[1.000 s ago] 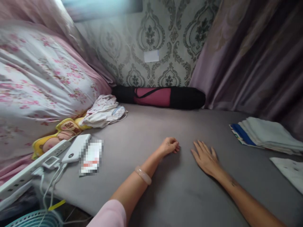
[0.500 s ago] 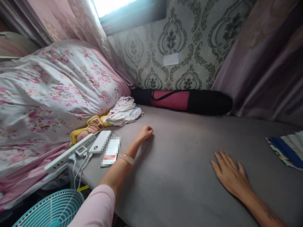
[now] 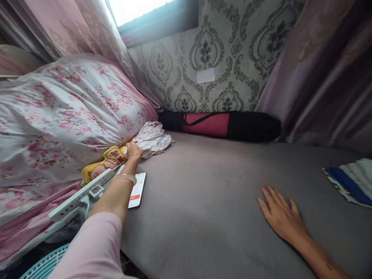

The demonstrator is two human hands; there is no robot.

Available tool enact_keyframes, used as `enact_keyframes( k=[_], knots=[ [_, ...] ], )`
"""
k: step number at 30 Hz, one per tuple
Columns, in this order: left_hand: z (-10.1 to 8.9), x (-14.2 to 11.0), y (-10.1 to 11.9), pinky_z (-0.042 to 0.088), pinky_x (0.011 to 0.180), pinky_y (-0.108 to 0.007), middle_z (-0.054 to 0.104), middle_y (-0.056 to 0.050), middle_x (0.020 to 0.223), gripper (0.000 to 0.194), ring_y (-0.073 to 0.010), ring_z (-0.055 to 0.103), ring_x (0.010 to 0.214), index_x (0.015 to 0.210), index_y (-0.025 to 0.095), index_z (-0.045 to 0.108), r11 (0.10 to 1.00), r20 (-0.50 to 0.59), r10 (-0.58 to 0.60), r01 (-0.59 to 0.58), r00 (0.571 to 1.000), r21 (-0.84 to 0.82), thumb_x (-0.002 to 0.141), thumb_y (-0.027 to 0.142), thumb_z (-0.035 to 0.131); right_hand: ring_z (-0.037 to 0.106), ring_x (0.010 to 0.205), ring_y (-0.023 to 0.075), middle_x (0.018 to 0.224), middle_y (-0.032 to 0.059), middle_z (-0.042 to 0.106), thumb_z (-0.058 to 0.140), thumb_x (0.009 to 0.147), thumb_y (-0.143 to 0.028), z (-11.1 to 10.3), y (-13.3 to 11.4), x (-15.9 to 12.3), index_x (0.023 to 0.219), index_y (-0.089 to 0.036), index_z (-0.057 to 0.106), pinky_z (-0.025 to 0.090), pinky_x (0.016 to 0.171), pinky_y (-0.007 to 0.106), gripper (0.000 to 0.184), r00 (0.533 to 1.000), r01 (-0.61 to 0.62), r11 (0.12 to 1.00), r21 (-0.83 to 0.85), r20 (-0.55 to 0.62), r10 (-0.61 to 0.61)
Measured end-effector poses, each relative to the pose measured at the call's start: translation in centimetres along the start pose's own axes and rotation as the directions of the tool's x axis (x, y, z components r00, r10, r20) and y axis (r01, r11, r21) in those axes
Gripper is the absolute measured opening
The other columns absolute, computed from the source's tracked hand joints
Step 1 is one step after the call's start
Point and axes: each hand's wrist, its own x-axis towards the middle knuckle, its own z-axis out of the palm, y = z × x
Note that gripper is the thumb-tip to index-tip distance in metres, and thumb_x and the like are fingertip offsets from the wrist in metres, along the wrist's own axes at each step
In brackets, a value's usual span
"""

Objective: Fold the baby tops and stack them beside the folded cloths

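My left hand (image 3: pixel 134 151) reaches out to the near left end of a crumpled white floral cloth (image 3: pixel 154 138). It is at the cloth's edge, beside a yellow cartoon plush (image 3: pixel 100 168); its bent fingers are partly hidden, so I cannot tell whether they grip the fabric. A phone (image 3: pixel 139 190) with a lit screen lies under my left forearm, which hides part of it. On the right, my right hand (image 3: pixel 281 215) rests palm down and open on the grey bed surface (image 3: pixel 203 201), fingers spread, holding nothing.
A white power strip (image 3: pixel 81 195) with plugs lies along the left edge, above a turquoise fan (image 3: pixel 48 263). Against the wall is a long black and dark pink bag (image 3: pixel 206 124). Folded fabric (image 3: pixel 348 180) lies far right. A floral cover (image 3: pixel 72 116) drapes the left.
My left hand has moved left from the grey surface to the crumpled cloth, and the forearm now covers the power bank. My right hand stays flat in place. The view has shifted slightly.
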Motion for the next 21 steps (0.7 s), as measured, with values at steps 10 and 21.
enact_keyframes(
  k=[10, 21],
  knots=[
    [0.5, 0.9, -0.9, 0.049, 0.080, -0.043, 0.063, -0.021, 0.106, 0.031, -0.0332, 0.063, 0.096, 0.104, 0.008, 0.060, 0.999, 0.054, 0.003, -0.005, 0.999, 0.040, 0.074, 0.016, 0.059, 0.034, 0.138, 0.0302, 0.148, 0.0140, 0.042, 0.013, 0.092, -0.047, 0.2, 0.0, -0.1, 0.140, -0.010, 0.047, 0.022, 0.111, 0.057, 0.069, 1.000, -0.003, 1.000, 0.000, -0.020, 0.003],
    [1.4, -1.4, 1.9, 0.036, 0.091, -0.047, 0.063, -0.021, 0.108, 0.031, -0.0369, 0.051, 0.111, 0.106, 0.011, 0.063, 0.925, -0.016, 0.326, -0.316, 0.945, 0.210, 0.086, 0.022, 0.042, 0.034, 0.138, 0.0303, 0.148, 0.0138, 0.042, 0.011, 0.093, -0.047, 0.5, 0.1, -0.1, 0.141, -0.010, 0.047, 0.021, 0.111, 0.056, 0.070, 0.999, 0.003, 1.000, -0.021, -0.034, -0.004]
  ],
)
